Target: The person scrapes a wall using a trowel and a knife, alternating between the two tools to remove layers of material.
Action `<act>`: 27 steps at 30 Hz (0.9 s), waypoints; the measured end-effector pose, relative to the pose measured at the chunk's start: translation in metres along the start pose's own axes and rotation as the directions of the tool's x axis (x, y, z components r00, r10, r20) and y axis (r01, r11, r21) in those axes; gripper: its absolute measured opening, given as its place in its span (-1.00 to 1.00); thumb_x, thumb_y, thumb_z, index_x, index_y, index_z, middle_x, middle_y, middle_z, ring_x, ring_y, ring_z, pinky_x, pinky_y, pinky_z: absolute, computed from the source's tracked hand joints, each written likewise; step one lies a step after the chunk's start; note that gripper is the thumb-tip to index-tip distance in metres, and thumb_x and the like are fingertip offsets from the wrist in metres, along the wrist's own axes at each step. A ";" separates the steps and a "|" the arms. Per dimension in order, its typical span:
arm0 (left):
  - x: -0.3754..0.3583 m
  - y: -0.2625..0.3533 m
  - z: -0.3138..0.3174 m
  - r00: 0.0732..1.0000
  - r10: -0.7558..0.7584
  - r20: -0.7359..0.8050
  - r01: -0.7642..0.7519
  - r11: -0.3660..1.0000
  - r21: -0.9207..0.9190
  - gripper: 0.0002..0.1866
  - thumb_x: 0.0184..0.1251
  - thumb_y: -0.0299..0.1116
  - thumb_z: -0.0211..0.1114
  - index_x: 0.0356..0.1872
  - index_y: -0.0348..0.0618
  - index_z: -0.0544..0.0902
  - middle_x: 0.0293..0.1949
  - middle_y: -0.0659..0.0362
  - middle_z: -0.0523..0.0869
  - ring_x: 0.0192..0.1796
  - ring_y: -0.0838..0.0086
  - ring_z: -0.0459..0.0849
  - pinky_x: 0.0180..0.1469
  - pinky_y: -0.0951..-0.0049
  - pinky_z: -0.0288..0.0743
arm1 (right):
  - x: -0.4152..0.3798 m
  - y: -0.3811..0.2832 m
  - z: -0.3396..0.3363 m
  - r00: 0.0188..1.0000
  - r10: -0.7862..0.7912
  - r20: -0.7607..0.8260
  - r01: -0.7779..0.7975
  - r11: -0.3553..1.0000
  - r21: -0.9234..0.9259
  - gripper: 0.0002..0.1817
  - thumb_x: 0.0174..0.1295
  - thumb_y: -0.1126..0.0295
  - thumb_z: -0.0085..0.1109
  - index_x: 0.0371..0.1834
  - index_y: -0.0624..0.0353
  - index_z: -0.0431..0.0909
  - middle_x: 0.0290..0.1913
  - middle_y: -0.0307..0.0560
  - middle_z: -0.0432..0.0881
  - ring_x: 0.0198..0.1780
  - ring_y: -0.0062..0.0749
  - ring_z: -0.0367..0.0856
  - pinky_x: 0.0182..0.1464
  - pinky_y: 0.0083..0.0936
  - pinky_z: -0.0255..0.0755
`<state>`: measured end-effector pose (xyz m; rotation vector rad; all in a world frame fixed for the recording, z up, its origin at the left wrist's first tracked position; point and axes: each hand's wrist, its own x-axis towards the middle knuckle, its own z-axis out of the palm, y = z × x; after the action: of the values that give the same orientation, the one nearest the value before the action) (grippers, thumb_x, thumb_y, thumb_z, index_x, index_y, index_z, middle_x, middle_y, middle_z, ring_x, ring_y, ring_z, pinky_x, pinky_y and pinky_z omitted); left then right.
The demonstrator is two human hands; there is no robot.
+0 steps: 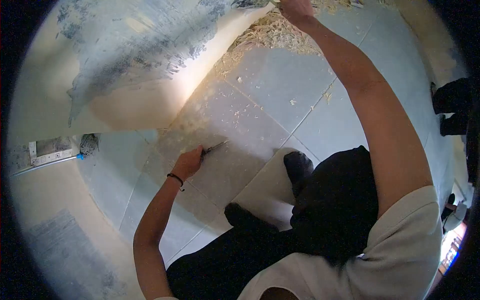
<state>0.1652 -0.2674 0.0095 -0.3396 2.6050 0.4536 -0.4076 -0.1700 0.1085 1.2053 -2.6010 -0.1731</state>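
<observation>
On a tiled floor [260,82] beside a pale wall [135,102], a person is crouching in a light shirt [400,245] and black trousers [335,200], both shoes standing on the tiles. The left hand [188,162] is reaching low over the floor, its grip clenching round a slim tool [215,147]. The tool's dark handle is sitting in the fist and its thin tip is pointing away from the hand, toward the scattered crumbs; whether the tip is touching the tile, one cannot tell. A dark bracelet [175,176] is circling the left wrist.

At the top edge of the view, the right hand [298,9] is stretching up near the wall, its grip closing on a pale-handled tool [274,2]. Most of that tool is out of view; its visible part is lying close by the wall's lower face.

Curly, straw-coloured shavings [277,35] are heaping along the foot of the wall, below the right hand, with loose bits scattering over the tiles. Grey patches are mottling the wall. Off to the left, a thin rod with a blue end [50,164] is lying beside a white marked strip [51,158]. At the far right, another person's dark-clad legs [452,105] are showing.
</observation>
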 end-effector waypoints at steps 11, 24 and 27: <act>0.003 -0.003 0.003 1.000 0.004 0.030 -0.005 0.999 0.032 -0.73 0.42 -0.34 0.06 0.02 -0.28 0.39 -0.25 -0.13 0.68 -0.19 -0.06 0.68 -0.17 -0.02 0.55 | -0.021 -0.054 -0.057 0.995 -0.078 0.055 0.075 0.996 0.056 -0.52 0.37 -0.07 -0.12 -0.08 0.05 0.67 -0.20 0.05 0.73 -0.12 -0.14 0.73 -0.12 -0.10 0.56; 0.006 -0.001 0.002 0.994 -0.030 0.101 0.019 0.995 0.101 -0.68 0.44 -0.37 -0.01 0.14 -0.26 0.37 -0.24 -0.11 0.68 -0.19 -0.01 0.69 -0.21 0.05 0.58 | -0.016 -0.043 -0.028 0.994 -0.098 0.037 0.093 0.988 0.126 -0.60 0.35 0.03 -0.01 -0.16 0.10 0.69 -0.27 0.07 0.74 -0.19 -0.08 0.74 -0.13 -0.12 0.57; 0.003 -0.005 0.007 0.999 -0.017 0.045 0.014 0.997 0.071 -0.70 0.44 -0.35 0.01 0.09 -0.26 0.39 -0.24 -0.09 0.68 -0.20 0.00 0.69 -0.21 0.06 0.58 | -0.013 -0.013 -0.015 0.998 -0.039 -0.041 0.042 0.996 0.085 -0.64 0.31 0.06 0.03 -0.20 0.07 0.70 -0.28 0.08 0.74 -0.19 -0.05 0.74 -0.13 -0.10 0.58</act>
<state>0.1673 -0.2698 0.0014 -0.3214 2.5656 0.3582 -0.3852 -0.1686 0.1176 1.2773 -2.5753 -0.0455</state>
